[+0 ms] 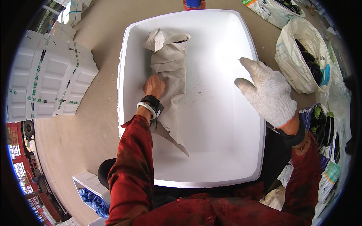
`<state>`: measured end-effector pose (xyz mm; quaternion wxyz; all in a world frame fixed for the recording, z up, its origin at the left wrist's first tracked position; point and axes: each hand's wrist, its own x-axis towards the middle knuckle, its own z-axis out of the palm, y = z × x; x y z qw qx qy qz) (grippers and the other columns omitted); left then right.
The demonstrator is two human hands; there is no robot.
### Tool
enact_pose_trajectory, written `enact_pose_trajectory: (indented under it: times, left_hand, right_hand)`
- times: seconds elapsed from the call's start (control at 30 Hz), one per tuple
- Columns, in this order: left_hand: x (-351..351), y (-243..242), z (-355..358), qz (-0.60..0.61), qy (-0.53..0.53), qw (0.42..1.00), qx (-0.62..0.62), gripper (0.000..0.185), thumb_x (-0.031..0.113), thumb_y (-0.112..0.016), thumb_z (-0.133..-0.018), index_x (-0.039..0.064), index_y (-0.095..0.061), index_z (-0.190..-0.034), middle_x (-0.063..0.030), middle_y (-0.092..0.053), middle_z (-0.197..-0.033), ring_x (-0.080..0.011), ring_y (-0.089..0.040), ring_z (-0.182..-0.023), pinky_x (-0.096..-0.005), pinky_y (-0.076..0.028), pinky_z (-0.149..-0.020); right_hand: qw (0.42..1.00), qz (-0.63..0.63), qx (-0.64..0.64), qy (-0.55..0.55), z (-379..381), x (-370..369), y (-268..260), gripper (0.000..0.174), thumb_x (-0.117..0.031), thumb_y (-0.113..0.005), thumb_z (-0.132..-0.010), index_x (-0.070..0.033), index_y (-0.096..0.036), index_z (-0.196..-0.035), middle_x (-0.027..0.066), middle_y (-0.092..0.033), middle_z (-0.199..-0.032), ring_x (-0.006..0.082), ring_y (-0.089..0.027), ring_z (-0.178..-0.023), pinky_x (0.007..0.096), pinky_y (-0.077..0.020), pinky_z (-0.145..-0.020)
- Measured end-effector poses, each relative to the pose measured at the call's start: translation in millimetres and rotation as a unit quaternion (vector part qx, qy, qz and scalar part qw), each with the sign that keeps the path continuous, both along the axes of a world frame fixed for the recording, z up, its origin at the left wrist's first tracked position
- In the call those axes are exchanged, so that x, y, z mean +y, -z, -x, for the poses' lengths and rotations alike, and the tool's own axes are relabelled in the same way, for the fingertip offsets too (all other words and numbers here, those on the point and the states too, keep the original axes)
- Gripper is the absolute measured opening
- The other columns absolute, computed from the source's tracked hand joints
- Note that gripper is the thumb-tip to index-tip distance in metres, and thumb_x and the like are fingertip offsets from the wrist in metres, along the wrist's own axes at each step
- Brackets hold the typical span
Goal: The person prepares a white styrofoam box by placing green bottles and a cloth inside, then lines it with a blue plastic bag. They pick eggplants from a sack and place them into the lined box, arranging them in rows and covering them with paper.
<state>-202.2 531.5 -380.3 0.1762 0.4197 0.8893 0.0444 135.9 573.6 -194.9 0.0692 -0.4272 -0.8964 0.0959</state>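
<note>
A large white foam box stands before me. Along its left inner side lies a crumpled length of grey-beige paper, folded into a long bundle, with something dark showing in the opening at its far end. My left hand, bare, rests against the left edge of the paper with curled fingers; whether it pinches the paper is hidden. My right hand, in a white knitted glove, hovers over the box's right rim with thumb and fingers apart and nothing in it.
White woven sacks of dark eggplants stand at the right, with more eggplants in bags nearer me. Strapped white foam boxes are stacked at the left. A small foam box with blue plastic sits lower left. A blue and red object is beyond the box.
</note>
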Motion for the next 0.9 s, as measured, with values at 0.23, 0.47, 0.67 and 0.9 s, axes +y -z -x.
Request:
enact_pose_trajectory:
  times: [0.23, 0.47, 0.67, 0.9]
  left_hand:
    - [-32, 42, -12, -0.205, -0.058, 0.976, 0.051, 0.029, 0.009, -0.062, -0.076, -0.003, -0.055, -0.101, -0.0226, -0.06, -0.099, -0.0444, -0.056, -0.1, -0.0512, -0.048, -0.085]
    - [-30, 44, 12, -0.192, -0.203, 0.934, -0.223, 0.043, 0.008, -0.064, -0.078, -0.003, -0.056, -0.119, -0.0206, -0.064, -0.109, -0.0325, -0.064, -0.088, -0.0429, -0.051, -0.078]
    - [-38, 7, 1, -0.243, -0.14, 0.82, -0.499, 0.02, 0.0, -0.064, -0.08, -0.004, -0.07, -0.099, -0.0035, -0.066, -0.074, -0.0092, -0.054, -0.055, -0.0249, -0.043, -0.051]
    - [-48, -15, -20, -0.33, -0.086, 0.935, -0.099, 0.022, 0.003, -0.061, -0.071, 0.003, -0.074, -0.089, -0.0197, -0.064, -0.07, -0.0264, -0.063, -0.066, -0.0348, -0.05, -0.068]
  right_hand:
    - [0.927, 0.367, -0.069, -0.038, 128, 21, 78, 0.056, -0.05, -0.054, -0.085, 0.003, -0.069, -0.095, 0.0264, -0.066, -0.088, 0.0376, -0.066, -0.085, 0.0439, -0.0501, -0.082]
    - [0.97, 0.241, -0.018, 0.03, 192, -39, 141, 0.089, -0.038, -0.071, -0.075, 0.007, -0.031, -0.141, 0.0288, -0.048, -0.135, 0.0405, -0.058, -0.114, 0.0416, -0.0479, -0.099]
    - [0.947, 0.304, 0.067, 0.085, 184, -12, 178, 0.033, -0.019, -0.062, -0.077, 0.0, -0.062, -0.105, 0.0249, -0.066, -0.105, 0.0387, -0.064, -0.101, 0.0449, -0.053, -0.084]
    - [0.633, 0.6, 0.441, 0.211, 107, 25, 136, 0.03, -0.01, -0.066, -0.084, 0.004, -0.061, -0.11, 0.0137, -0.067, -0.098, 0.0273, -0.068, -0.081, 0.0389, -0.0589, -0.072]
